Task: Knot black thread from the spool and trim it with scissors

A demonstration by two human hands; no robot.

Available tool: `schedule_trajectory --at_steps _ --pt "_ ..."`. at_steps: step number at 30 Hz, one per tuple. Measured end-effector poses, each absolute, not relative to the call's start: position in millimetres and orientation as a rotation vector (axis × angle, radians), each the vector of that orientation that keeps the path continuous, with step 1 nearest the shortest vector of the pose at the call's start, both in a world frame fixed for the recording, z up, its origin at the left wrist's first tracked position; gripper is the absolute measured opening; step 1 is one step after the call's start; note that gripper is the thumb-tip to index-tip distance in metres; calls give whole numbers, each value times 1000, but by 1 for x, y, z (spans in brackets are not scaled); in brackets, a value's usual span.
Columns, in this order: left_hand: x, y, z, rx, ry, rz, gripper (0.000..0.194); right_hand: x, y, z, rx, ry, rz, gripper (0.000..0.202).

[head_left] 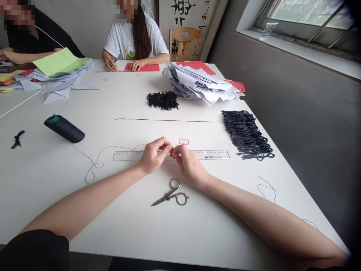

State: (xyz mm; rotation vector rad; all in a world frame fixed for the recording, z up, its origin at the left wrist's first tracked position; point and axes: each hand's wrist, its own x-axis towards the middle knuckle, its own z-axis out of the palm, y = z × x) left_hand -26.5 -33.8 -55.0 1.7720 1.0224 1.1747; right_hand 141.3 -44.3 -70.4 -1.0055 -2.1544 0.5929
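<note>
Fingertips of my left hand (153, 155) and my right hand (191, 167) meet in a pinch just above a clear ruler (217, 154). A thin dark thread (108, 147) runs to my left hand from a black spool (67, 130) lying on its side. Near the fingertips the thread is too fine to follow, but both hands appear closed on it. Metal scissors (168, 196) lie on the table below my hands, their handles spread. Beyond the ruler, one dark straight cord (163, 120) is stretched across the tabletop.
Bundled dark cord loops (246, 133) lie at the right, with a smaller black bundle (163, 100) farther back. Paper stacks (197, 82) and papers with a green sheet (59, 62) cover the far side. A co-worker (135, 41) sits opposite, another person at far left.
</note>
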Motion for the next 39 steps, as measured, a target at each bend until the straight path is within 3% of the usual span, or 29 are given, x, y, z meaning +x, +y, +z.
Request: schedule_trajectory --at_steps 3,8,18,30,39 --pt "-21 -41 -56 1603 1008 1053 24 145 -44 -66 -980 -1992 831 9" --pt "-24 -39 -54 1571 985 979 27 149 -41 -61 -909 -1856 930 8" --pt "-26 -39 -54 1308 963 1068 32 152 -32 -63 -903 -1266 1437 28" --pt "-25 -37 -54 1254 996 1181 39 154 -31 -63 -839 -1487 1673 28" --pt "-28 -36 -61 1390 1064 1245 31 153 -29 -61 -970 -1218 1658 29"
